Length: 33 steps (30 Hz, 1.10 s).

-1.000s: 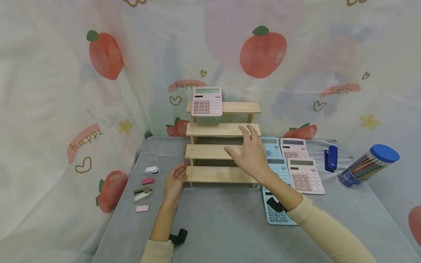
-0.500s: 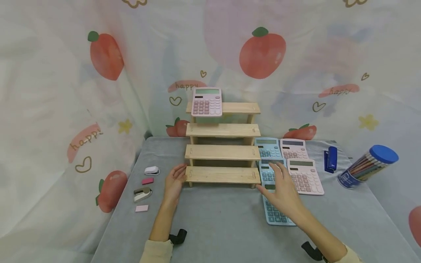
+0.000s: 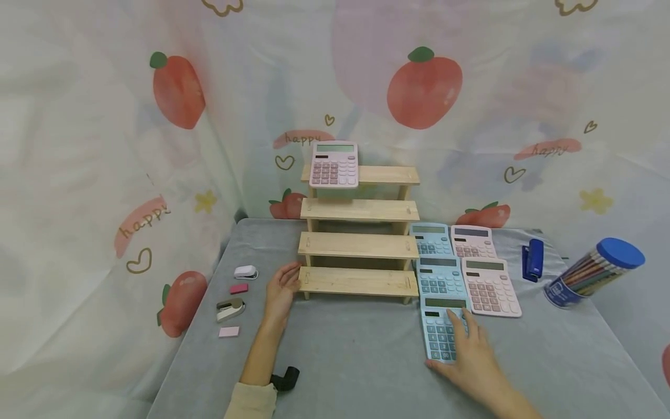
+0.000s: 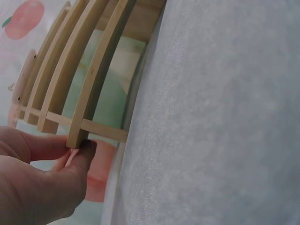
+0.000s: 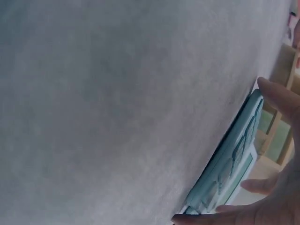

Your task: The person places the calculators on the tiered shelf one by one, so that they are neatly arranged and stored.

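Observation:
My left hand (image 3: 280, 294) pinches the left end of the lowest board of a stepped wooden shelf (image 3: 358, 281); the left wrist view shows thumb and finger around the board's end (image 4: 79, 136). A pink calculator (image 3: 334, 166) leans upright on the top step at the left. My right hand (image 3: 473, 361) spreads over the nearest blue calculator (image 3: 438, 334), which lies on the grey cloth. Its thumb is at the calculator's lower left corner, and its fingers reach over the keys and right side. In the right wrist view the hand (image 5: 276, 197) spans the blue calculator (image 5: 229, 159).
Behind that calculator lie two more blue ones (image 3: 441, 276) and two pink ones (image 3: 491, 288). Farther right are a blue stapler (image 3: 533, 260) and a pencil tub (image 3: 591, 273) with a blue lid. Small staplers (image 3: 230, 309) and erasers (image 3: 228, 331) line the left side.
My right hand has come down from in front of the shelf, moving right and toward me, to the nearest blue calculator. The left hand stays on the shelf's end.

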Available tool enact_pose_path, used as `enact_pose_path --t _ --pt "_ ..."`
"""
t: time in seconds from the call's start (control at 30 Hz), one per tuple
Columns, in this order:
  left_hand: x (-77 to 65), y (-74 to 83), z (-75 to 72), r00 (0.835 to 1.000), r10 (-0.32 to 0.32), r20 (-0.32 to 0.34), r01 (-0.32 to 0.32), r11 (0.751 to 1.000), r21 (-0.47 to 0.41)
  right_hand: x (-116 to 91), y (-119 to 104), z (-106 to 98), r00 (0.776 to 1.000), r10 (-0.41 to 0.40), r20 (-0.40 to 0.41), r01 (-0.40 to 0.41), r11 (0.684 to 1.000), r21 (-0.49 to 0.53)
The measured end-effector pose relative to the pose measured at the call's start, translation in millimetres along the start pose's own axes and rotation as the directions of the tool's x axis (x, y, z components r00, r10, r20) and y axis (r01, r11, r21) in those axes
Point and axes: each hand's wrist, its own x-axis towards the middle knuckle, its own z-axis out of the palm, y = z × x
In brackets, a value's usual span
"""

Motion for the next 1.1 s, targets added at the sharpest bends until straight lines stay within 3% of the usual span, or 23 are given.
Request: enact_pose_path --t 0.33,0.63,0.73,0.9,1.1 --pt "0.2 -0.9 -0.9 1.000 0.002 0.001 -0.002 1.000 0.009 0.1 -4.4 1.6 0.999 0.037 0.000 -0.037 0.998 0.049" --pt "-0.1 0.2 -0.3 1.000 0.005 -0.008 -0.005 1.000 0.018 1.4 -13.7 -19.3 0.998 0.048 -0.029 -0.043 0.989 0.144" --pt "-0.6 -0.3 0.2 1.000 0.003 -0.010 -0.003 1.000 0.026 3.9 -18.8 -26.8 0.997 0.029 -0.077 -0.017 0.988 0.151" --pt "-1.0 -0.8 1.5 1.000 -0.012 -0.016 0.012 0.999 0.042 19.2 -33.4 -45.2 0.989 -0.003 -0.149 0.027 0.986 0.162" --pt "-1.2 1.7 0.6 1.000 -0.015 -0.016 0.016 0.999 0.039 57.0 -55.3 -76.2 0.979 -0.035 -0.200 0.072 0.980 0.183"
